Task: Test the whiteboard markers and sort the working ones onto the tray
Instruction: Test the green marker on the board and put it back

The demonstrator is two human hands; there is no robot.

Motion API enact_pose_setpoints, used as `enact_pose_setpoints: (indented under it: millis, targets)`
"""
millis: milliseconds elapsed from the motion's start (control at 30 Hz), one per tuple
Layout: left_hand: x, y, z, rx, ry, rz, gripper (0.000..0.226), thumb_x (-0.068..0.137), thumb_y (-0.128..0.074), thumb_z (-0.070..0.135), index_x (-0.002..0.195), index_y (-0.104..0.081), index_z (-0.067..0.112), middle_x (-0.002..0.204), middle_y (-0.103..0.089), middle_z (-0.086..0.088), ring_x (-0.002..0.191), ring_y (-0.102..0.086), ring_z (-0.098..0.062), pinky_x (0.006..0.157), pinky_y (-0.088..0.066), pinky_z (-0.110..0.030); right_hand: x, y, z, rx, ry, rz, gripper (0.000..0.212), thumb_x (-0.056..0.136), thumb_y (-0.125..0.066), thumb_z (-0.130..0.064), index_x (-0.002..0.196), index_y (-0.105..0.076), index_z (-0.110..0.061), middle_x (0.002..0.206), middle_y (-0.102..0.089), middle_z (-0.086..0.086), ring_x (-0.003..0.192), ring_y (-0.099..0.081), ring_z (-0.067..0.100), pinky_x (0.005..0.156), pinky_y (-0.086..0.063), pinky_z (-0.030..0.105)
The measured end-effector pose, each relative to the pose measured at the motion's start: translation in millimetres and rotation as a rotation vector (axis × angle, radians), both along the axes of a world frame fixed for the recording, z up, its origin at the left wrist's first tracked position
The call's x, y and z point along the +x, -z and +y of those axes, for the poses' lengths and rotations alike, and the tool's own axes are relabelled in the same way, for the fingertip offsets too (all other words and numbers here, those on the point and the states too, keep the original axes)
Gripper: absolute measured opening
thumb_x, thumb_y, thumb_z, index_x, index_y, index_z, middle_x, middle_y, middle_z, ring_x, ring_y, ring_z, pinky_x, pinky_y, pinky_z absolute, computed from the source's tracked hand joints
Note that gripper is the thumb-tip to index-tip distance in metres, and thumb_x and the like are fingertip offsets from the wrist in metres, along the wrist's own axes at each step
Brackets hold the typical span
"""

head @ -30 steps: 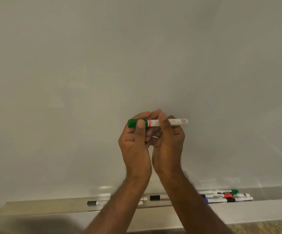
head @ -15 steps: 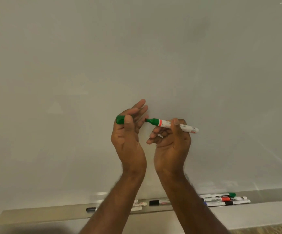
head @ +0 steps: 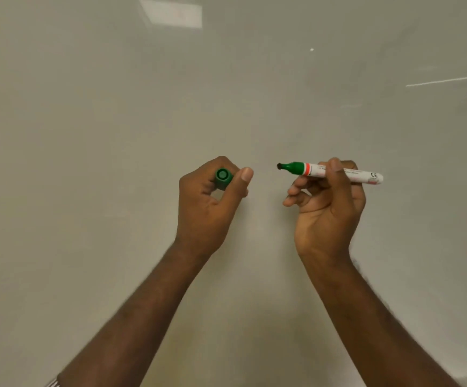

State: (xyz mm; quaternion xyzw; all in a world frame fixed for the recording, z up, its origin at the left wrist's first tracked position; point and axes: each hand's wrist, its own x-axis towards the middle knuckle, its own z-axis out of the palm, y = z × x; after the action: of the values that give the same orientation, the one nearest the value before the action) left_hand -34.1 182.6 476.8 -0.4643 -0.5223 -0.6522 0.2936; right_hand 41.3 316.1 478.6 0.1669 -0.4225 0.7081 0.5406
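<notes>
An uncapped green whiteboard marker (head: 305, 169) with a white barrel lies level in my right hand (head: 328, 210), pinched between thumb and fingers. Its dark tip points left and is held in front of the whiteboard (head: 226, 79). My left hand (head: 208, 202) curls around the green cap (head: 223, 178), whose open end faces the camera. A clear gap separates the cap from the marker tip. The tray and the other markers are out of view.
The blank whiteboard fills the whole view, with a ceiling-light reflection (head: 171, 13) at the top and a faint streak (head: 447, 80) at the upper right. My forearms rise from the bottom edge.
The cap came off the green marker. My hands moved apart, the left with the cap, the right with the marker. The view tilted up, so the tray with the other markers dropped out of sight.
</notes>
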Motion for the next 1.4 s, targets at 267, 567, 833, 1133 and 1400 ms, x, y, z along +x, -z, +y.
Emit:
enact_pose_setpoints:
  millis: [267,567,833,1133,1400]
  targets:
    - [-14.7,-75.5,-2.2,-0.019,-0.164,0.452,0.024,0.097,-0.059,0.017,0.083,-0.072,0.002,0.079,-0.072,-0.003,0.07,-0.068,-0.022,0.061,-0.051,-0.042,0.0,-77.4,7.2,0.143,0.068,0.083,0.006,0.099,-0.053,-0.015,0.097,-0.057,-0.011,0.07,-0.063,0.011,0.06,-0.06,0.026,0.047,-0.048,0.027]
    - [-38.8,-181.0,-8.6,-0.203,-0.731,0.703,0.028,0.097,-0.055,0.033,0.108,-0.074,0.016,0.124,-0.071,-0.001,0.145,-0.038,-0.028,0.124,-0.013,-0.053,-3.0,-163.8,17.3,0.254,0.137,0.158,0.008,0.101,-0.055,-0.011,0.103,-0.062,-0.008,0.078,-0.067,0.015,0.063,-0.062,0.026,0.048,-0.05,0.027]
    - [-60.7,-255.9,-16.1,-0.302,-1.116,0.646,0.061,0.099,-0.038,0.034,0.155,-0.033,0.012,0.166,-0.02,-0.01,0.154,-0.016,-0.033,0.125,-0.009,-0.054,-5.6,-243.1,35.1,0.132,0.04,0.199,0.016,0.101,-0.052,-0.021,0.106,-0.063,-0.011,0.088,-0.072,0.013,0.072,-0.067,0.024,0.056,-0.051,0.028]
    - [-74.6,-281.8,-16.3,-0.317,-1.206,0.667,0.061,0.098,-0.037,0.027,0.155,-0.032,0.007,0.164,-0.025,-0.013,0.152,-0.02,-0.035,0.123,-0.014,-0.056,-10.0,-296.2,28.9,0.273,0.291,0.107,0.012,0.094,-0.06,-0.011,0.102,-0.064,-0.004,0.088,-0.077,0.016,0.071,-0.072,0.03,0.056,-0.059,0.036]
    - [-79.4,-280.5,-16.5,-0.3,-1.213,0.675,0.063,0.096,-0.034,0.031,0.156,-0.031,0.01,0.166,-0.022,-0.01,0.153,-0.017,-0.033,0.124,-0.012,-0.055,-25.8,-312.1,28.1,0.411,0.511,0.126,0.002,0.088,-0.065,-0.01,0.089,-0.065,-0.009,0.083,-0.077,0.011,0.07,-0.075,0.031,0.055,-0.06,0.04]
